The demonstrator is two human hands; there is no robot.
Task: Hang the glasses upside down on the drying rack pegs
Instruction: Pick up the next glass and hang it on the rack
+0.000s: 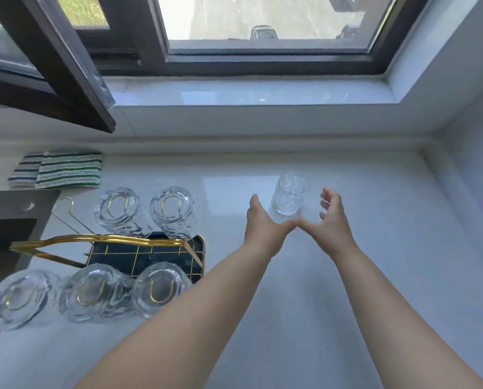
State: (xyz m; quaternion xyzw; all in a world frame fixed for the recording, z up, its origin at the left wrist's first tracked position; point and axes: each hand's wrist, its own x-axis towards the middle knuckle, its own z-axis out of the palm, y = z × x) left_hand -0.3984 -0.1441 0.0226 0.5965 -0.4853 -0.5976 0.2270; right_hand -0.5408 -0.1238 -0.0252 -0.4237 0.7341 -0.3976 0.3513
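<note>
Glasses, clear, ribbed: six in view. Five hang mouth-down on the rack (139,249), each over a gold peg whose loop shows through the base, so water can drain onto the dark tray below. Two sit in the far row (118,210) (173,210); three in the near row (17,299) (94,292) (159,287).

Sixth glass (289,197): stands alone on the counter (346,304), toward the far right, well apart from the rack. Which end is up cannot be told through the blur and glare.

Free peg (67,209): bare gold loop at the far left of the rack, beside the far row. Judged the only place left for the sixth glass.

Left hand (265,223): open, fingers spread, just beside the glass on its left; contact cannot be told.

Right hand (332,217): open, fingers curled loosely, just right of the glass, not clasping it. The thumbs meet in front of the glass near its base, forming a cradle around it, apparently to take the slippery ribbed wall from both sides.

Cloths (56,171): two striped, folded, at the far left edge of the counter, behind the rack.

Window (262,23): above the sill, one dark-framed sash swung in over the far left corner.

Status, as judged: five of six done; last glass not yet lifted.
</note>
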